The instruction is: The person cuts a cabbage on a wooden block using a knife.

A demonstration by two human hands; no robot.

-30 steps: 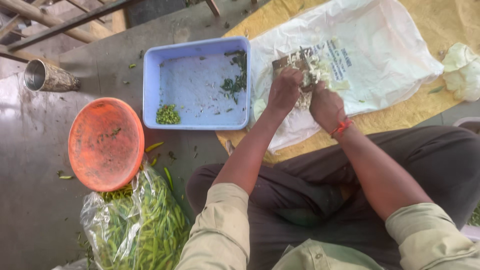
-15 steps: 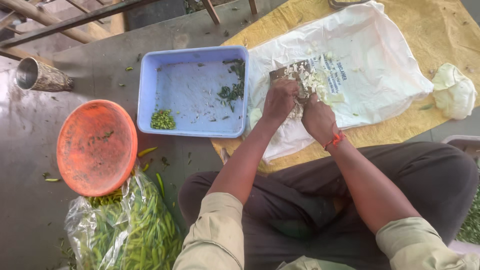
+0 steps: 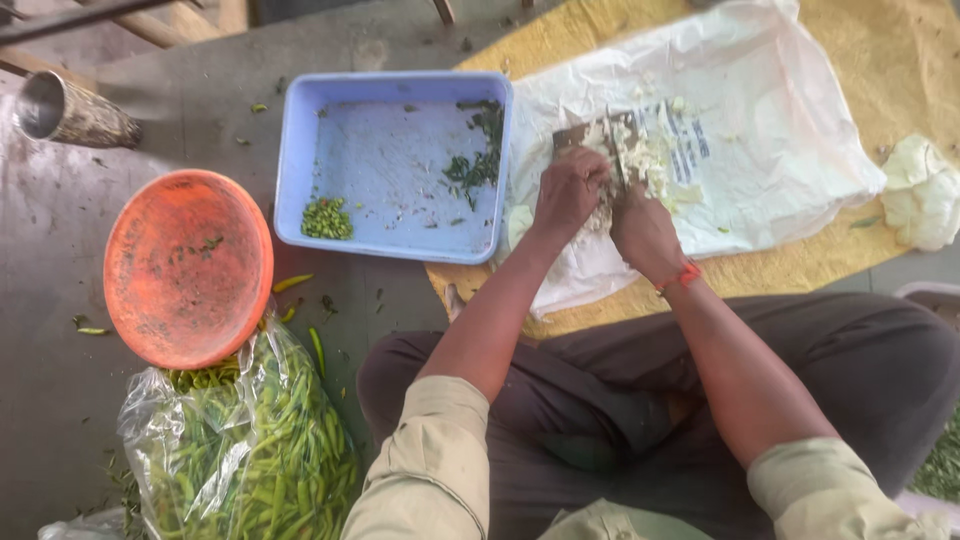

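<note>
Both forearms reach forward, left hand [image 3: 567, 190] and right hand [image 3: 643, 228] side by side, fingers curled.

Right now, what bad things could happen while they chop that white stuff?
The left hand sits right beside the knife, so the blade might nick a finger. The chopped white vegetable lies on a thin plastic sheet that could slip or get cut through. The orange bowl leans on the bag of green chillies and might tip.
</note>
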